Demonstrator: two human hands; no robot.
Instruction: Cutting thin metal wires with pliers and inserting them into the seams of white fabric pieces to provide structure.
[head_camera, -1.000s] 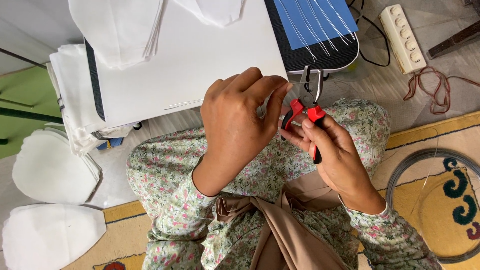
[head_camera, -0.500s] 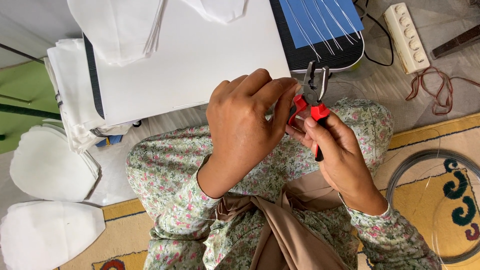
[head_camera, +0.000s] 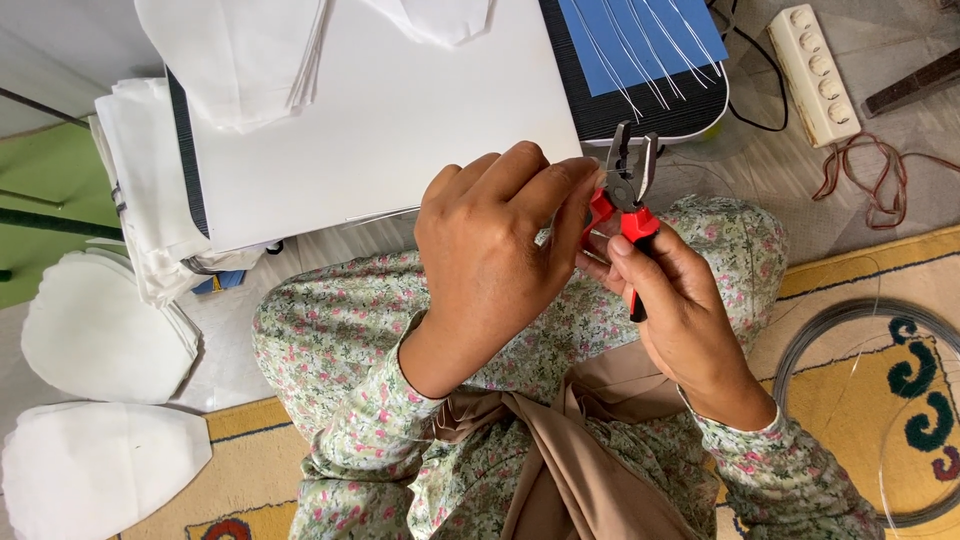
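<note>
Red-handled steel pliers (head_camera: 628, 195) sit in the right hand (head_camera: 680, 320), whose fingers are curled closed around the handles; the plier nose stands parted, pointing away from the body, just over the near edge of the dark ribbed board (head_camera: 640, 105). The left hand (head_camera: 490, 250) is closed at the fingertips against the pliers, pinching something too thin to identify; it may be a fine wire.

Progress, as a judgement: several cut lengths of thin pale wire (head_camera: 640, 45) already lie on the blue sheet (head_camera: 640, 35), so part of the cutting appears done. A coil of grey wire (head_camera: 800, 345) on the patterned rug (head_camera: 900, 400) suggests stock remains.

Clearance: both hands work above the lap, near the edge of the white tabletop (head_camera: 400, 120). Stacked white fabric pieces (head_camera: 95, 330) lie well apart to the left. A white power strip (head_camera: 815, 60) and a reddish cord (head_camera: 870, 170) lie to the right, clear of the hands.
</note>
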